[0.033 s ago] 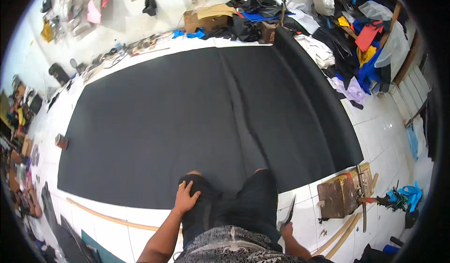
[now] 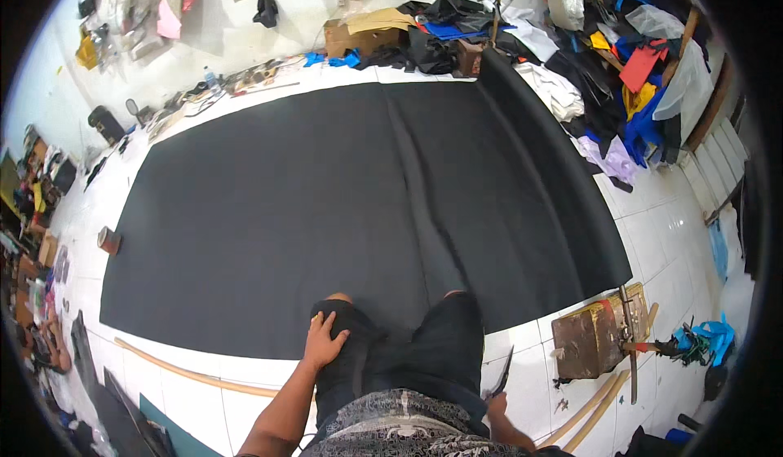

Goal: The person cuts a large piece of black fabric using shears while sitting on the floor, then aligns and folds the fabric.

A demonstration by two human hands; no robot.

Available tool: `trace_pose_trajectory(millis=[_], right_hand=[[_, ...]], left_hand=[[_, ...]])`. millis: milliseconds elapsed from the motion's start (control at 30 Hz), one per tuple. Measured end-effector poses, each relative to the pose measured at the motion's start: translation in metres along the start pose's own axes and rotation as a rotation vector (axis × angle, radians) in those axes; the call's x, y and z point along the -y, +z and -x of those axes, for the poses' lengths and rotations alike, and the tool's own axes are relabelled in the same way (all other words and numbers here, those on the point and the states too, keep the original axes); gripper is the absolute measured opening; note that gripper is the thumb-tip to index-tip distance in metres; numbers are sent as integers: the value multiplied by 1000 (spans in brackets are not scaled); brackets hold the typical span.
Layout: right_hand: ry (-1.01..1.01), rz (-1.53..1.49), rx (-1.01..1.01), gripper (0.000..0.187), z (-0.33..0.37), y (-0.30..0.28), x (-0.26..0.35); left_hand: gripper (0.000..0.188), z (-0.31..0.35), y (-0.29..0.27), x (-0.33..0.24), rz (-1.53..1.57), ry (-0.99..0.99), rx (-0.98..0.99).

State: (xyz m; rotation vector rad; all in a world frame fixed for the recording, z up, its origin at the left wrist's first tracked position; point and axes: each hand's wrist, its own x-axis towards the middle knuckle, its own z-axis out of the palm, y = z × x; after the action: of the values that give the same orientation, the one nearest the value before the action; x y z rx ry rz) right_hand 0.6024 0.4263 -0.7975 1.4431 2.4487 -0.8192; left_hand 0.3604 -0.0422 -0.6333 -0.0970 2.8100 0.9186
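A large sheet of black fabric (image 2: 269,204) lies spread on the floor before me, with a raised fold (image 2: 420,188) running through it. At its right side a thick fabric roll (image 2: 563,172) stretches from near to far. My left hand (image 2: 326,339) rests on my left thigh, fingers spread, holding nothing. Low on my right, my right hand (image 2: 497,406) is closed round the handle end of what look like dark scissors (image 2: 504,375). Their narrow blade points away from me, over the white tiles beside the fabric's near edge. The handle is mostly hidden in the fingers.
A worn brown box (image 2: 587,344) with a metal bar stands near right, by wooden poles (image 2: 599,412). A long wooden strip (image 2: 192,378) lies near left. A brown can-like roll (image 2: 108,241) touches the left edge. Cloth scraps (image 2: 603,90) are heaped far right.
The view has tilted slightly, so the scene sits a little differently. My right hand and the scissors are slightly lower in the picture. The left hand stays on the thigh.
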Motion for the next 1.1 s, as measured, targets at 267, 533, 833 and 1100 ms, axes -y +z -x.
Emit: trace_pose_trajectory(millis=[267, 533, 833, 1100], right_hand=[[-10, 144, 10, 36, 22, 61, -82], [-401, 198, 1, 29, -37, 13, 18], [-1061, 311, -228, 64, -55, 64, 209], [-99, -151, 243, 59, -123, 13, 251]], left_hand=[[69, 59, -32, -1, 86, 30, -8], [55, 73, -46, -37, -179, 224, -113], [50, 112, -59, -78, -277, 394, 90], [45, 153, -91, -154, -201, 294, 532]])
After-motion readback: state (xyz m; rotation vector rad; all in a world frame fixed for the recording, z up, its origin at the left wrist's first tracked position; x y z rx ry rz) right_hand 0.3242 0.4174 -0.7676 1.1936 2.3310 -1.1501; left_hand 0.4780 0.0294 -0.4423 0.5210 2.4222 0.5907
